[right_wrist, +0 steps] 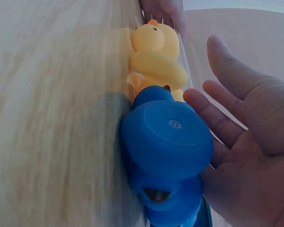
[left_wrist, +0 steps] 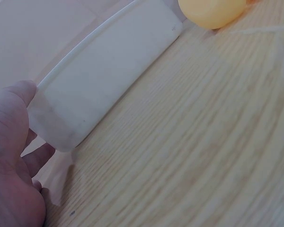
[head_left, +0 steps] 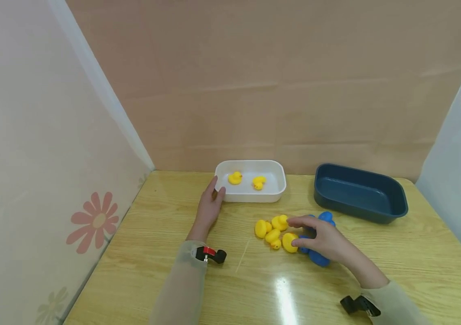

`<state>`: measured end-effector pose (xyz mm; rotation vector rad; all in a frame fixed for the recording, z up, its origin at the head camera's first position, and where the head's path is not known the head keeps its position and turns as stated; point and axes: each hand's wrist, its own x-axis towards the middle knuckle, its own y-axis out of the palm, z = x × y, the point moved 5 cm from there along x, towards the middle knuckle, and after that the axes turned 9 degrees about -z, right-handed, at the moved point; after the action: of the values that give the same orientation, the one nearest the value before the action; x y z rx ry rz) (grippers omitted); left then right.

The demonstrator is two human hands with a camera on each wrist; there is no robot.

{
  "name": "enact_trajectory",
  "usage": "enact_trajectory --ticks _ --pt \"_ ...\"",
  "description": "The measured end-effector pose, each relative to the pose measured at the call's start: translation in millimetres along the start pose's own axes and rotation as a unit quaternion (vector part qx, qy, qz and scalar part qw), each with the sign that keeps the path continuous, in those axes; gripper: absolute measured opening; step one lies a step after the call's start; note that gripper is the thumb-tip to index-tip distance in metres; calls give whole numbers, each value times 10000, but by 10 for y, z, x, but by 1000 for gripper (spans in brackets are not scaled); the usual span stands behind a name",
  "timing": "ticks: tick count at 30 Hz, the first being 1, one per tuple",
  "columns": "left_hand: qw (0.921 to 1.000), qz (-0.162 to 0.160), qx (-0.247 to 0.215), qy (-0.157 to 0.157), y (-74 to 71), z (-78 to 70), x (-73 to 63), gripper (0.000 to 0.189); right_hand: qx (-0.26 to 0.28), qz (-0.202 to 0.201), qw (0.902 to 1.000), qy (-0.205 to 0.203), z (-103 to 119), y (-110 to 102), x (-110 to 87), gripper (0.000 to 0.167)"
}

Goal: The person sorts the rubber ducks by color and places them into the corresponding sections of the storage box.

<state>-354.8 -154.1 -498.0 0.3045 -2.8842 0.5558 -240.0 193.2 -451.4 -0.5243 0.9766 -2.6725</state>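
My left hand (head_left: 209, 206) holds the near left corner of a white tray (head_left: 250, 197), thumb on the near side and fingers round the end. Two yellow rubber ducks (head_left: 235, 178) lie inside the tray. Over the toys on the table, my right hand (head_left: 324, 239) is spread, thumb and fingers apart, with nothing gripped. Several yellow ducks (head_left: 272, 236) are grouped just left of its fingertips. Blue rubber ducks (right_wrist: 165, 142) lie beside and beneath that hand, which partly hides them in the head view. One blue duck is tipped with its flat base showing in the right wrist view.
A dark blue tray (head_left: 360, 214) stands at the back right of the wooden table (head_left: 153, 271). Behind both trays rises a brown paper-like backdrop (head_left: 230, 113). Patterned light sheets (head_left: 23, 158) border the left and right sides.
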Motion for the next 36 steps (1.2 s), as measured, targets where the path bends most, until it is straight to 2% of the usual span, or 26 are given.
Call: enact_trajectory --ticks 4,11,21,28,36 --pt "10000 -14 -14 -33 7 -13 1 67 3 31 10000 -77 3 4 -5 56" --pt "10000 23 -26 22 -6 -32 -28 66 -131 263 9995 69 -35 35 -12 58" --pt "10000 39 -39 69 1 -23 -1 68 -269 502 9983 134 -13 28 -2 59" --pt "10000 21 -21 77 5 -60 30 67 -453 537 9975 76 10 35 41 59" --pt "9999 56 -12 104 3 -39 -5 68 -707 599 9956 97 -26 79 41 57"
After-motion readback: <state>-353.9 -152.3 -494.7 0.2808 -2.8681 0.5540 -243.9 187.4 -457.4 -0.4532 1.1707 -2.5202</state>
